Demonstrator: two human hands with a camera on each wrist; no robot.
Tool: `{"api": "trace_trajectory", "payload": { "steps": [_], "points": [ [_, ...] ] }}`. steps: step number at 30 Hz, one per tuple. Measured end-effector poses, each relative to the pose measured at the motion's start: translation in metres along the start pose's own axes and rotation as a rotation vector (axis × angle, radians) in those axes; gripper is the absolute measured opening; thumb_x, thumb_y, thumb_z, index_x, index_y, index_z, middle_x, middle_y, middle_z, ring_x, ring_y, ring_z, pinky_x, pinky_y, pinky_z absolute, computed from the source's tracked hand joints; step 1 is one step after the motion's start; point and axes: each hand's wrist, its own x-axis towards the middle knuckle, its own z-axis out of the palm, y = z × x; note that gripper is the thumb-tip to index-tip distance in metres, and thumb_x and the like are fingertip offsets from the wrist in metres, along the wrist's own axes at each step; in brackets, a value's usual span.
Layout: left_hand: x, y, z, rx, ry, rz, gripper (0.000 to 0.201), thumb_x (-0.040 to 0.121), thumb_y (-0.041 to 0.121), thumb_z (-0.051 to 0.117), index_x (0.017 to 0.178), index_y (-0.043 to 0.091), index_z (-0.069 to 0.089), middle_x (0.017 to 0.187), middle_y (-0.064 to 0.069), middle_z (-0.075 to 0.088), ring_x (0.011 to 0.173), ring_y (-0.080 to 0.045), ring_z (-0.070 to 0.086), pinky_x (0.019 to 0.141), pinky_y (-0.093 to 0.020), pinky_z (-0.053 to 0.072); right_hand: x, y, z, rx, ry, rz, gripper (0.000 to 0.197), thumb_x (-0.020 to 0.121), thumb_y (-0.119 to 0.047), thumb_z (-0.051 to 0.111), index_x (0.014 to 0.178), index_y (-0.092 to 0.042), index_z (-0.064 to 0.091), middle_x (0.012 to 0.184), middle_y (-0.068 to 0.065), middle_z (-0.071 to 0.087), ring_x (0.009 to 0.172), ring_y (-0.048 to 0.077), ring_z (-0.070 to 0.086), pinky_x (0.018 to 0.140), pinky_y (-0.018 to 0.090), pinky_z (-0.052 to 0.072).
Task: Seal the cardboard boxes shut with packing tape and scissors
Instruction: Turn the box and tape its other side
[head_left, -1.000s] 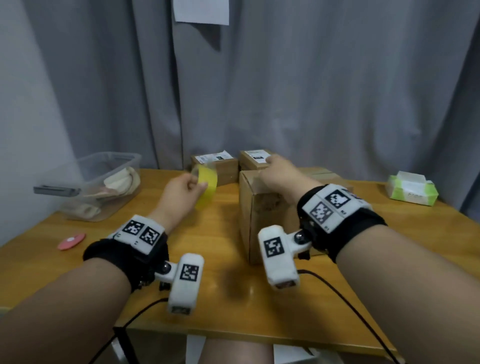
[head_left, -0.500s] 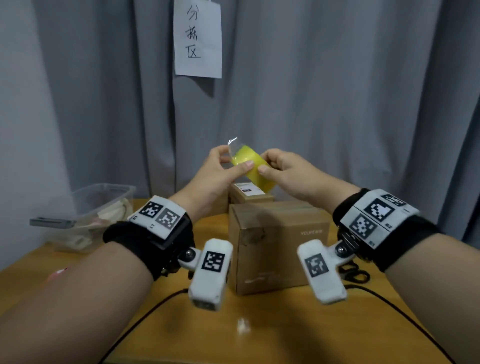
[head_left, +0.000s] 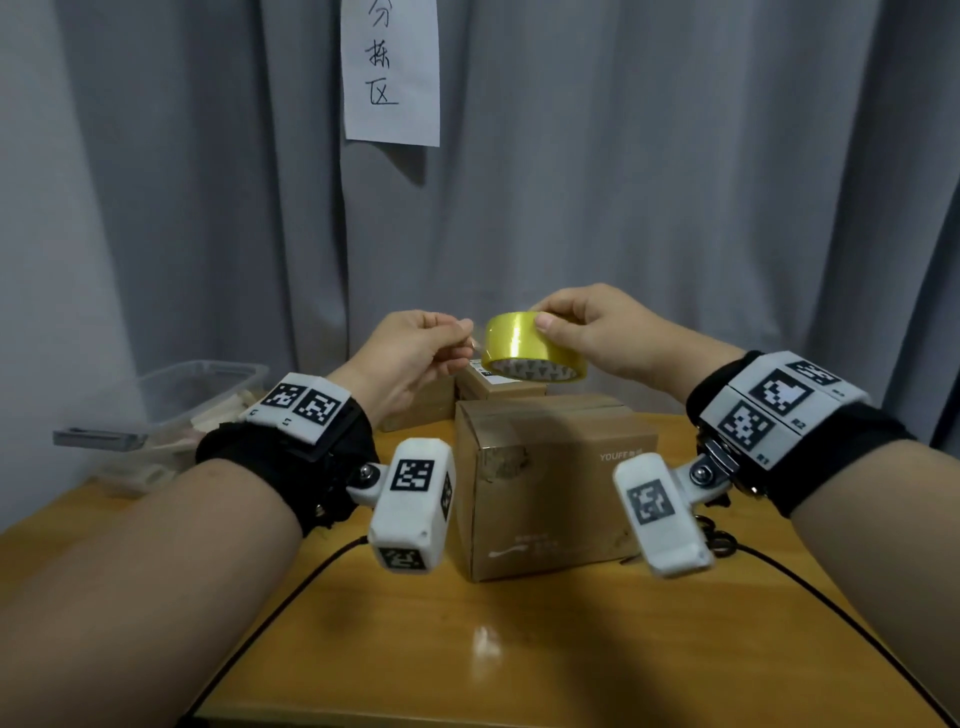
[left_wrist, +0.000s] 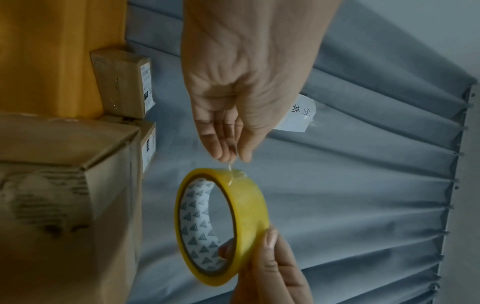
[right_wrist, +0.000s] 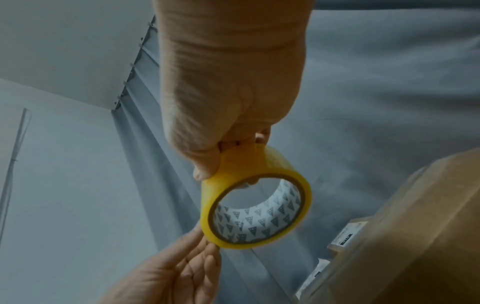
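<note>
Grey curtain (head_left: 675, 208) behind; at frame centre, right hand (head_left: 597, 327) gripping yellow tape roll (head_left: 524, 343), left hand (head_left: 410, 348) pinching its loose end above cardboard box (head_left: 545, 483).

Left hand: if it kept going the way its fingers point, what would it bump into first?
Probably the tape roll. The left hand pinches the loose tape end, its fingertips aimed at the roll just ahead, which the right hand holds. Nothing lies between.

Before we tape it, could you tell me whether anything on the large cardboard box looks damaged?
Yes: the large cardboard box has a scuffed, torn-looking patch near its upper front-left corner, where the surface layer appears peeled away. Otherwise its flaps lie closed.
</note>
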Motion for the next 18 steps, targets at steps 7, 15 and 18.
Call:
{"api": "trace_trajectory", "payload": {
  "steps": [7, 15, 18],
  "points": [
    [-0.002, -0.007, -0.003, -0.002, -0.039, -0.085, 0.013, 0.092, 0.01, 0.059, 0.086, 0.0, 0.063, 0.072, -0.006, 0.058, 0.064, -0.009, 0.055, 0.057, -0.014, 0.052, 0.005, 0.001, 0.008, -0.04, -0.054, -0.074, 0.017, 0.097, -0.02, 0.054, 0.106, -0.014, 0.067, 0.094, -0.004, 0.065, 0.088, 0.009, 0.059, 0.082, 0.024, 0.046],
    [0.006, -0.006, -0.021, 0.235, 0.171, 0.037, 0.024, 0.094, 0.011, 0.056, 0.071, 0.006, 0.058, 0.061, -0.002, 0.049, 0.051, -0.009, 0.042, 0.045, -0.013, 0.04, 0.028, 0.009, 0.014, -0.248, 0.088, 0.03, 0.038, 0.086, -0.048, 0.063, 0.069, -0.015, 0.064, 0.056, -0.002, 0.052, 0.055, 0.011, 0.049, 0.053, 0.025, 0.037],
    [0.007, -0.025, -0.029, 0.219, 0.229, 0.011, 0.029, 0.094, 0.01, 0.054, 0.066, 0.008, 0.054, 0.058, -0.002, 0.047, 0.051, -0.009, 0.041, 0.044, -0.014, 0.038, 0.049, 0.005, 0.019, -0.433, -0.032, 0.121, 0.051, 0.086, -0.053, 0.062, 0.058, -0.011, 0.055, 0.051, 0.002, 0.043, 0.05, 0.016, 0.041, 0.048, 0.028, 0.03]
  ]
}}
